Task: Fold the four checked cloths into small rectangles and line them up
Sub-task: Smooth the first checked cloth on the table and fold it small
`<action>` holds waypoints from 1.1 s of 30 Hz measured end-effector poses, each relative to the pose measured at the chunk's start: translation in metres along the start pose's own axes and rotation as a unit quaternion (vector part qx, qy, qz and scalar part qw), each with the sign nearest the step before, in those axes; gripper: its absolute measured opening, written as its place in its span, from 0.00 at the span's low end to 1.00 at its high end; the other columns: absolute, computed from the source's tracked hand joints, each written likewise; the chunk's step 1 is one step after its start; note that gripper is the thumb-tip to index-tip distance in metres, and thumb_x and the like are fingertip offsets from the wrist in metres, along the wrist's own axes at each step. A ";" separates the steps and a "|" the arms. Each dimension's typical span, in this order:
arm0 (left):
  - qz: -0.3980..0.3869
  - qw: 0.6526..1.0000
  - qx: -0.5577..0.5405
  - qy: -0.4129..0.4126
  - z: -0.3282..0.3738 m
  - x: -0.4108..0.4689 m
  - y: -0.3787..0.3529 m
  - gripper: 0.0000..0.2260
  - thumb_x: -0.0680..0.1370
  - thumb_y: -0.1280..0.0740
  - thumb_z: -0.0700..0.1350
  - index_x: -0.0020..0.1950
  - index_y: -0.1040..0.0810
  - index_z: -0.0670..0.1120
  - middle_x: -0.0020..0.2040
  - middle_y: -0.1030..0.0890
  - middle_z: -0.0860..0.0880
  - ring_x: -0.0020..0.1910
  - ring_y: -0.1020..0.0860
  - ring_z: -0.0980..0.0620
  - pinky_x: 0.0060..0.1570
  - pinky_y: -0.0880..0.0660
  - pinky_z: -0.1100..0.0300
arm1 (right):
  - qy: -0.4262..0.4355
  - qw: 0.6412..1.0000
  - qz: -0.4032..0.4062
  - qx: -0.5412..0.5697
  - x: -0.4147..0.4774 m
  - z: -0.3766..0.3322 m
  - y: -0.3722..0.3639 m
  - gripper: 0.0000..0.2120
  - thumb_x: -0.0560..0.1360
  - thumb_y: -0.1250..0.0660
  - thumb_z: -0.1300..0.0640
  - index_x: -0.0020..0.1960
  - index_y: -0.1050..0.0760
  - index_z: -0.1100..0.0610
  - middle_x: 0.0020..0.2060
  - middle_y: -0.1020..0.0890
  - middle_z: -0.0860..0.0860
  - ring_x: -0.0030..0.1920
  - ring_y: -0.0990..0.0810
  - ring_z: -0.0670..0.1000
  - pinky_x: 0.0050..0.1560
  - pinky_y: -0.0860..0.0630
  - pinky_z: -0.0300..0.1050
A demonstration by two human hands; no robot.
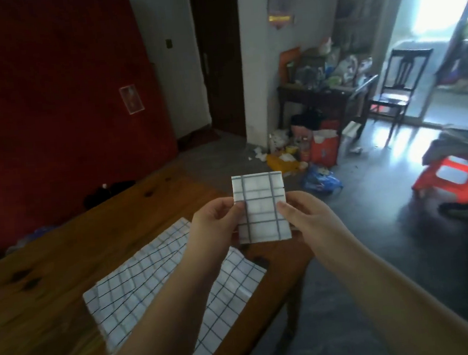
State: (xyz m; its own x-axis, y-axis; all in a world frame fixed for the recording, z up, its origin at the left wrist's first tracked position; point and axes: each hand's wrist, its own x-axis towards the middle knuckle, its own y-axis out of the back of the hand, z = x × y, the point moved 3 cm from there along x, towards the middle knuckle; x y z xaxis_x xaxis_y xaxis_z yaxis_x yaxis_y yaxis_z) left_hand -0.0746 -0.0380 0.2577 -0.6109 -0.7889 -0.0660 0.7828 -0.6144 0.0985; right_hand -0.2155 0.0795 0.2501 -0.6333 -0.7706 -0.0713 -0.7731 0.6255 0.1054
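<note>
Folded checked cloth (261,207) is held in the air over the right edge of the table (50,266), long axis upright, left hand (214,225) pinching its left edge, right hand (308,218) its right (both equally near), unfolded cloths (140,286) lying flat below-left.

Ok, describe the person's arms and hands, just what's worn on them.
The left hand and right hand are bare: no gloves, rings or watch visible; the left forearm and right forearm show no sleeves down to the picture's edge.
</note>
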 end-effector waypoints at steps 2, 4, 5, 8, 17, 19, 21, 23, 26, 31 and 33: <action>-0.025 1.000 -0.002 0.007 0.004 0.016 -0.041 0.07 0.82 0.34 0.48 0.54 0.18 0.49 0.46 0.13 0.54 0.44 0.14 0.54 0.45 0.17 0.55 | -0.002 0.999 0.031 -0.023 0.012 0.010 0.040 0.05 0.81 0.31 0.52 0.56 0.21 0.46 0.48 0.12 0.47 0.48 0.12 0.47 0.53 0.16 0.53; -0.048 0.999 0.002 0.009 0.009 0.033 -0.086 0.06 0.82 0.34 0.48 0.54 0.18 0.49 0.46 0.13 0.54 0.44 0.14 0.55 0.44 0.18 0.56 | -0.001 0.998 0.059 -0.034 0.026 0.018 0.087 0.04 0.81 0.32 0.55 0.55 0.20 0.49 0.46 0.12 0.49 0.46 0.12 0.47 0.52 0.16 0.52; -0.060 0.998 0.002 0.011 0.012 0.042 -0.109 0.06 0.82 0.34 0.48 0.55 0.18 0.49 0.47 0.13 0.54 0.45 0.14 0.54 0.46 0.17 0.55 | 0.000 0.997 0.071 -0.032 0.033 0.021 0.111 0.04 0.82 0.32 0.56 0.54 0.20 0.50 0.45 0.12 0.48 0.45 0.13 0.47 0.51 0.16 0.51; -0.089 0.996 -0.001 0.007 0.022 0.070 -0.183 0.07 0.82 0.34 0.48 0.56 0.18 0.49 0.49 0.13 0.53 0.47 0.14 0.55 0.50 0.17 0.53 | 0.013 0.995 0.092 -0.045 0.050 0.022 0.184 0.04 0.82 0.34 0.55 0.53 0.20 0.49 0.43 0.13 0.47 0.45 0.13 0.46 0.46 0.16 0.44; -0.158 0.987 -0.003 -0.010 0.048 0.153 -0.381 0.07 0.81 0.33 0.49 0.57 0.19 0.51 0.48 0.14 0.54 0.46 0.15 0.54 0.49 0.18 0.54 | 0.060 0.975 0.204 -0.062 0.119 0.026 0.383 0.04 0.81 0.31 0.54 0.52 0.17 0.51 0.42 0.13 0.47 0.43 0.14 0.48 0.47 0.17 0.55; -0.172 0.985 -0.004 -0.007 0.049 0.174 -0.408 0.07 0.82 0.33 0.48 0.57 0.19 0.50 0.49 0.14 0.53 0.46 0.15 0.54 0.51 0.18 0.52 | 0.072 0.972 0.213 -0.070 0.138 0.030 0.412 0.05 0.81 0.32 0.57 0.51 0.19 0.50 0.37 0.16 0.38 0.35 0.20 0.38 0.40 0.22 0.41; -0.177 0.984 -0.007 -0.010 0.052 0.199 -0.432 0.06 0.82 0.33 0.48 0.57 0.19 0.50 0.49 0.14 0.54 0.47 0.15 0.54 0.51 0.19 0.52 | 0.075 0.971 0.212 -0.078 0.159 0.031 0.433 0.07 0.81 0.32 0.58 0.49 0.20 0.46 0.38 0.17 0.36 0.36 0.20 0.38 0.38 0.22 0.35; -0.173 0.985 -0.013 -0.017 0.054 0.228 -0.454 0.06 0.82 0.34 0.47 0.57 0.19 0.49 0.48 0.14 0.54 0.46 0.15 0.55 0.48 0.20 0.55 | 0.076 0.970 0.217 -0.079 0.186 0.032 0.452 0.07 0.81 0.32 0.58 0.49 0.20 0.46 0.39 0.16 0.37 0.37 0.19 0.38 0.40 0.22 0.35; -0.167 0.985 -0.019 -0.028 0.058 0.277 -0.481 0.06 0.82 0.34 0.47 0.56 0.19 0.48 0.48 0.14 0.53 0.44 0.15 0.55 0.45 0.21 0.59 | 0.070 0.968 0.223 -0.088 0.232 0.032 0.475 0.07 0.82 0.33 0.56 0.49 0.20 0.46 0.40 0.16 0.43 0.42 0.18 0.44 0.46 0.20 0.43; -0.151 0.987 -0.041 -0.047 0.063 0.388 -0.516 0.06 0.82 0.33 0.47 0.54 0.18 0.47 0.48 0.13 0.51 0.45 0.15 0.53 0.44 0.21 0.59 | 0.066 0.965 0.234 -0.095 0.343 0.028 0.507 0.04 0.82 0.32 0.54 0.49 0.20 0.47 0.41 0.15 0.45 0.45 0.16 0.46 0.47 0.18 0.44; -0.144 0.987 -0.057 -0.050 0.067 0.442 -0.526 0.05 0.82 0.33 0.46 0.54 0.18 0.46 0.47 0.13 0.50 0.44 0.15 0.53 0.43 0.21 0.57 | 0.059 0.967 0.232 -0.082 0.396 0.022 0.515 0.04 0.82 0.32 0.55 0.50 0.19 0.49 0.43 0.14 0.48 0.47 0.15 0.51 0.51 0.16 0.51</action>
State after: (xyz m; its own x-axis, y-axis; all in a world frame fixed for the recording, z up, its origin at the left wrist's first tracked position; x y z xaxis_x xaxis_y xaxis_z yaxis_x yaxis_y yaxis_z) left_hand -0.7644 -0.0631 0.2433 -0.8144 -0.5799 0.0229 0.5795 -0.8147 -0.0223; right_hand -0.8657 0.0991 0.2542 -0.8946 -0.4260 0.1348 -0.3841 0.8874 0.2549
